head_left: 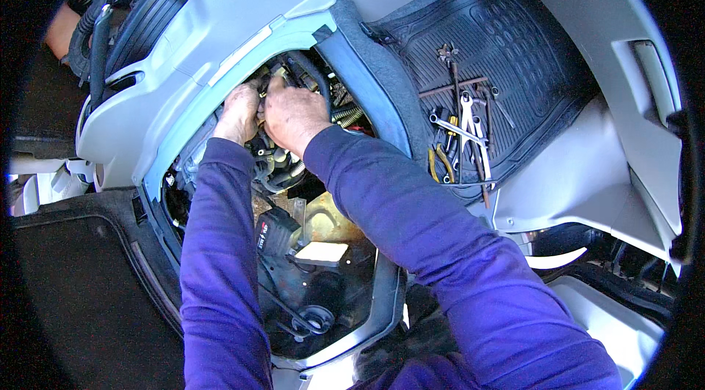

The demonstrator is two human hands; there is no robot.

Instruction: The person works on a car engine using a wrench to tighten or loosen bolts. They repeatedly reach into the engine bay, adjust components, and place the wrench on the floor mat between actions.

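Both my arms, in purple-blue sleeves, reach down into an opened engine compartment (275, 192). My left hand (240, 112) is at its far part, fingers curled in among engine parts. Right beside it, my right hand (295, 115) is bent with its knuckles up, closed around something among the hoses. The fingertips of both hands and whatever they grip are hidden. A black hose (312, 70) curves just beyond my right hand, and ribbed conduit (346, 114) runs to its right. Below the hands are fittings and cables (275, 162).
A black rubber floor mat (525, 37) at right carries several wrenches (467, 122), yellow-handled pliers (441, 162) and a long rod tool (455, 78). Nearer in the compartment lie a black battery pack (276, 232) and a bright white panel (322, 252). Grey trim (165, 89) borders the opening.
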